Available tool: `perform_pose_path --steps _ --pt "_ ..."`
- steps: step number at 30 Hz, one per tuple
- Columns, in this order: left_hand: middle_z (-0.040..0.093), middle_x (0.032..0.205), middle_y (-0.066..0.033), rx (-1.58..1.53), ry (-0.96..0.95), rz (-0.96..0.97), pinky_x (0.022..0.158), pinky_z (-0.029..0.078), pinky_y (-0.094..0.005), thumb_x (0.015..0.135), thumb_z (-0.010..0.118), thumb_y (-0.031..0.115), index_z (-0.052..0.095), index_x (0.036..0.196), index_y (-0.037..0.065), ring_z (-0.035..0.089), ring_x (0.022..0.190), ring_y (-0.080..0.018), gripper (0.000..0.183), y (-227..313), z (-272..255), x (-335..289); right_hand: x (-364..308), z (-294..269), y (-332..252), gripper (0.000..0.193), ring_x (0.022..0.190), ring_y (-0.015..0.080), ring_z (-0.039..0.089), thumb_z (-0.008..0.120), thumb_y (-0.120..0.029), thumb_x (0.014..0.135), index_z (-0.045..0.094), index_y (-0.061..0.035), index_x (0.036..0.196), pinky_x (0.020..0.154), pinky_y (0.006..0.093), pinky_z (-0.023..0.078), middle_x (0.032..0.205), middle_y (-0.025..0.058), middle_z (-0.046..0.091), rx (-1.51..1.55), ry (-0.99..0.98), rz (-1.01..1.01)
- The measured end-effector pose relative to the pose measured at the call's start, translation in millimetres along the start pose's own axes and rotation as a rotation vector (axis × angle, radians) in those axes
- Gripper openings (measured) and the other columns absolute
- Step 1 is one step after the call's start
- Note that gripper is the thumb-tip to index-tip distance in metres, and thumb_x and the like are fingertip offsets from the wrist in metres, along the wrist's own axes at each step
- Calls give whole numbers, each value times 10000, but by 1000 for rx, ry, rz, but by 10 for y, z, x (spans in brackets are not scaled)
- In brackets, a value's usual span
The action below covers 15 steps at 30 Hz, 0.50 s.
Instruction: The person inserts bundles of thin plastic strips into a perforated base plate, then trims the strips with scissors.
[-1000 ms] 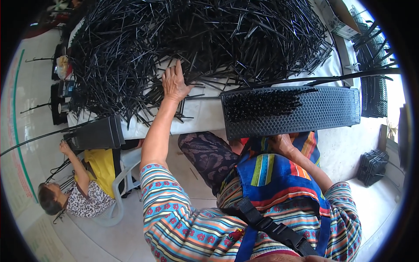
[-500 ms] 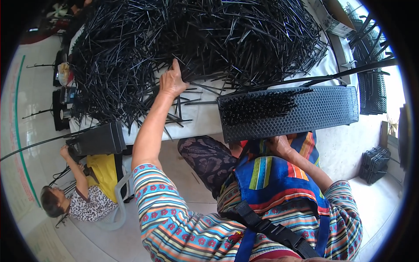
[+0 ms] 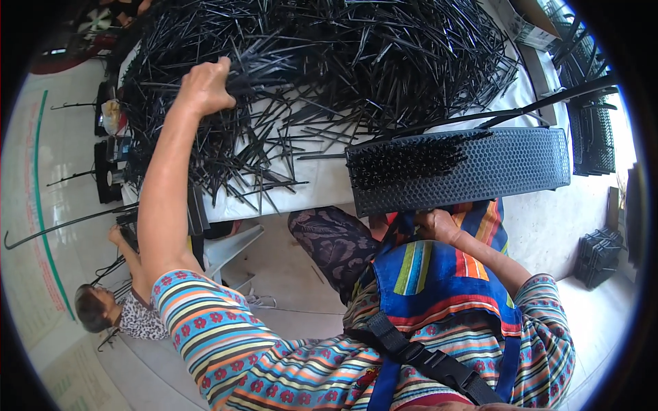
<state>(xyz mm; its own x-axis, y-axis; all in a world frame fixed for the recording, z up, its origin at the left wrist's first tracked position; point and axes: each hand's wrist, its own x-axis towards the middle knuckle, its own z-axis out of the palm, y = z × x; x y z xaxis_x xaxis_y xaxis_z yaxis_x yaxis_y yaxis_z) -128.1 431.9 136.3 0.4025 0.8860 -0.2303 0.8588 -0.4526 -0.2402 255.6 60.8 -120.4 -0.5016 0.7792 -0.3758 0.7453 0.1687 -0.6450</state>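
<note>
A large heap of thin black strips (image 3: 411, 61) covers the table. My left hand (image 3: 209, 89) reaches over the heap's left part, its fingers closed round a bunch of black strips (image 3: 264, 65), which is smeared by motion. Nearer to me, a long black box with a honeycomb-holed face (image 3: 524, 164) rests at the table's front edge. Many strips stand upright in the left part of that face, their ends making a dense dark patch (image 3: 404, 164). My right hand (image 3: 439, 225) is curled just below the box's near edge; its fingertips are partly hidden, and what they grip cannot be seen.
White cloth or tabletop (image 3: 312, 171) shows between the scattered strips. A long black rod (image 3: 548, 103) runs behind the box to the right. At the lower left a co-worker (image 3: 103, 308) sits by the table. Black mesh racks (image 3: 593, 137) and a dark stack (image 3: 596, 257) stand at the right.
My left hand has moved left and slightly away from me, from the heap's near edge, and now grips a bunch of strips. The right hand has stayed below the box.
</note>
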Motion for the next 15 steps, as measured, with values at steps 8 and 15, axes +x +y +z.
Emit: perform_pose_path --steps 8,15 --pt "688 853 -7 -1439 417 -248 688 521 -290 646 764 24 705 902 28 638 697 -139 263 -219 726 -20 151 -1074 -1173 221 769 301 658 705 -194 748 659 -148 959 646 409 533 867 74 650 70 -23 -389" --pt "627 901 -53 -2396 779 -366 586 562 -352 625 703 -78 605 1025 33 632 721 -210 427 730 1288 252 1279 -2155 -1890 340 792 358 600 722 -154 752 588 -32 1041 628 421 485 876 135 564 -130 608 -476"
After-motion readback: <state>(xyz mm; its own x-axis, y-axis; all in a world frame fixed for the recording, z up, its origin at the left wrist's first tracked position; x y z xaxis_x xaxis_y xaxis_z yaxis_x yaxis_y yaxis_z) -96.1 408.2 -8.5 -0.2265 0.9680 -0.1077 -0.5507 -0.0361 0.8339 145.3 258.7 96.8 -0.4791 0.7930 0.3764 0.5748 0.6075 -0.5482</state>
